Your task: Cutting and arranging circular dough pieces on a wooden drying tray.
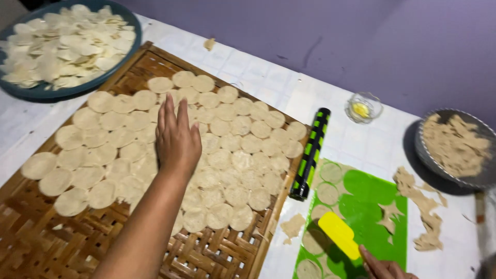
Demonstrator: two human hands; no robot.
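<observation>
1. Dough discs [227, 150] lie in overlapping rows on a woven tray [46, 243], filling its middle; bare weave shows at its near edge.
2. Left hand [177, 138] rests flat on the discs, fingers [170, 111] straight and together, gripping nothing.
3. Right hand [385, 268], at the lower edge, touches a yellow scraper [338, 233] on the green mat [372, 191]; its grip cannot be made out.

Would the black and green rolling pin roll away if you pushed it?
Probably. The rolling pin looks round and smooth, so a sideways push would likely set it rolling. It lies against the edge of the woven bamboo tray, which may stop it on that side. It looks stiff, unlike the thin dough rounds.
</observation>
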